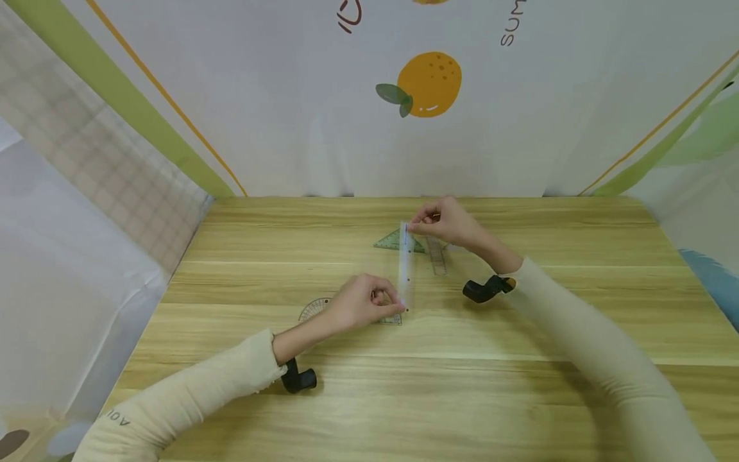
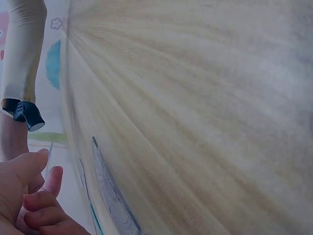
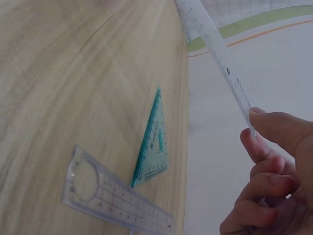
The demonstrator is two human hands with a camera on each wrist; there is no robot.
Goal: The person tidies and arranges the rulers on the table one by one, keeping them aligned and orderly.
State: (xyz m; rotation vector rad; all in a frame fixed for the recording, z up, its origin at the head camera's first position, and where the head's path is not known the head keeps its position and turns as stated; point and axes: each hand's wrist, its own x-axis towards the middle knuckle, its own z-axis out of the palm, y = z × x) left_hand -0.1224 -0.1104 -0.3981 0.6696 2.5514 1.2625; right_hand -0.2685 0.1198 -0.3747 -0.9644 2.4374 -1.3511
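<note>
A clear straight ruler [image 1: 406,269] is held above the table between both hands, its length running away from the person. My left hand [image 1: 364,300] pinches its near end with thumb and fingertips. The far end is pinched by my right hand [image 1: 447,221]; the right wrist view shows the ruler [image 3: 227,71] edge meeting the thumb. Under the ruler's far part lies a green set square [image 1: 388,240], whose printed scale shows on the set square [image 3: 155,142] in the right wrist view. Beside it lies a shorter clear ruler [image 1: 437,256]. A clear protractor [image 1: 314,309] is partly hidden behind my left hand.
The wooden tabletop [image 1: 404,398] ends at a white cloth backdrop [image 1: 288,128] printed with an orange. Cloth also hangs along both sides. A black wrist mount [image 1: 300,380] sits on the left wrist, and another black mount [image 1: 482,290] on the right.
</note>
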